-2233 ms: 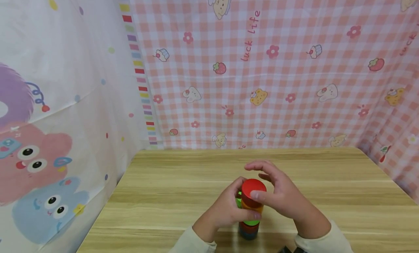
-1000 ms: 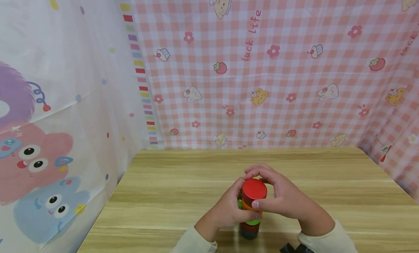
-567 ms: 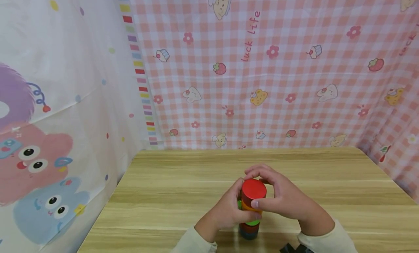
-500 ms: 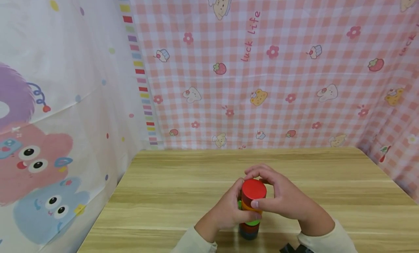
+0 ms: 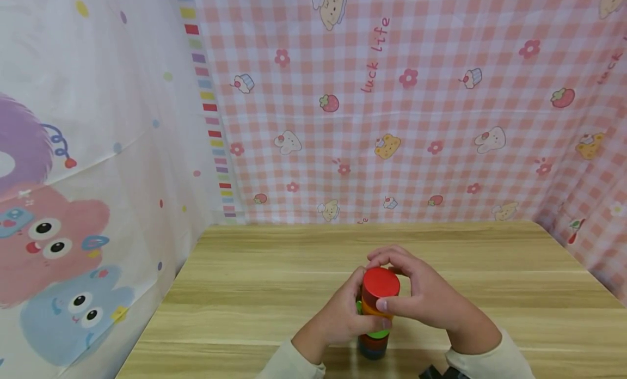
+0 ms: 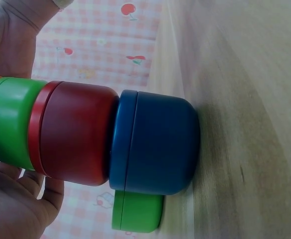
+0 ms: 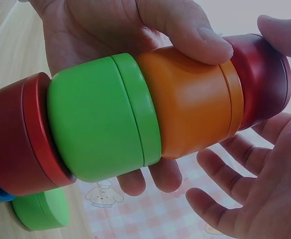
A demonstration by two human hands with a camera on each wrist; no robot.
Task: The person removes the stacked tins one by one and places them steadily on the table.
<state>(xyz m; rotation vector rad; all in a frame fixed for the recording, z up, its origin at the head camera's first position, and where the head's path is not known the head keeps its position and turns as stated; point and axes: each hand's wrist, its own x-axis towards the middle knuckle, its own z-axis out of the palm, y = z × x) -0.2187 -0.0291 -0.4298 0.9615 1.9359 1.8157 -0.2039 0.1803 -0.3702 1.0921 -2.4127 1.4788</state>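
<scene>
Several small round lidded jars stand in an upright stack on the table. From the bottom come a blue jar (image 6: 155, 142), a red jar (image 6: 75, 132), a green jar (image 7: 105, 117), an orange jar (image 7: 190, 109) and a top red jar (image 5: 381, 283). My left hand (image 5: 338, 313) grips the stack around the orange jar, its thumb across the front. My right hand (image 5: 431, 294) holds the top red jar between thumb and curved fingers; its other fingers hang apart below. Behind the stack, a separate green jar (image 6: 140, 211) rests on the table, mostly hidden in the head view.
The wooden table (image 5: 245, 292) runs back to a pink checked cloth (image 5: 303, 123). A white cartoon-print cloth (image 5: 122, 205) hangs along the left side. Part of a black object (image 5: 443, 373) shows at the bottom edge, beside the right sleeve.
Since the earliest frame, my right thumb has slid off the top red jar's lid down to its side, and the right fingers have come down behind it. My left hand stays in place.
</scene>
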